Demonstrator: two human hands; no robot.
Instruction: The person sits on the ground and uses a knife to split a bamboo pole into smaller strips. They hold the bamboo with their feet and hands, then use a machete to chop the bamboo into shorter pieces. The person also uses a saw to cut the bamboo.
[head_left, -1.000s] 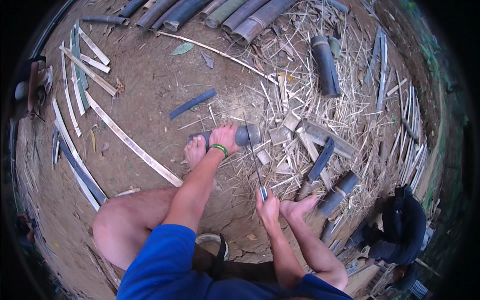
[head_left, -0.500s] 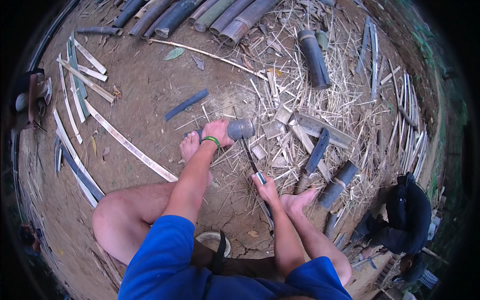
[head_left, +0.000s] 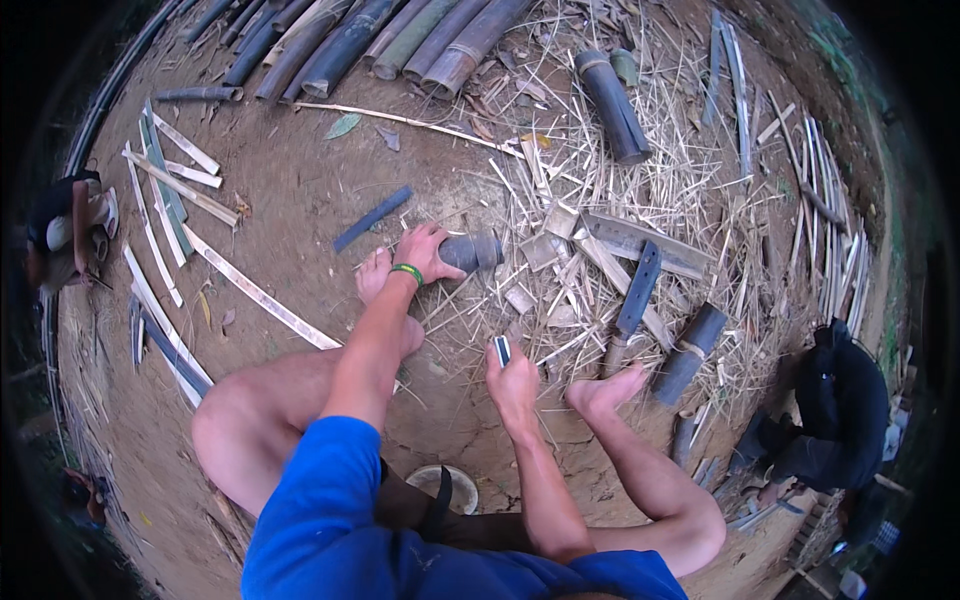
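My left hand, with a green-yellow band at the wrist, is closed round a short dark bamboo tube lying on the dirt. My left foot rests beside that hand, at the tube's left end. Nearer to me, my right hand is closed round the handle of a hand saw. The handle's blue-and-white end shows above the fist, apart from the tube; I cannot make out the blade now. Right of this hand lies a machete, its blade pointing away from me.
Bamboo shavings and split pieces litter the ground ahead right. Bamboo poles lie along the far edge, long split strips on the left. Another bamboo section lies right. A round bowl sits between my legs. Other people crouch at both sides.
My right hand has drawn the saw back toward me and left, off the bamboo tube that its thin blade crossed. My left hand stays on the tube, its fingers shifted slightly. The view has shifted a little.
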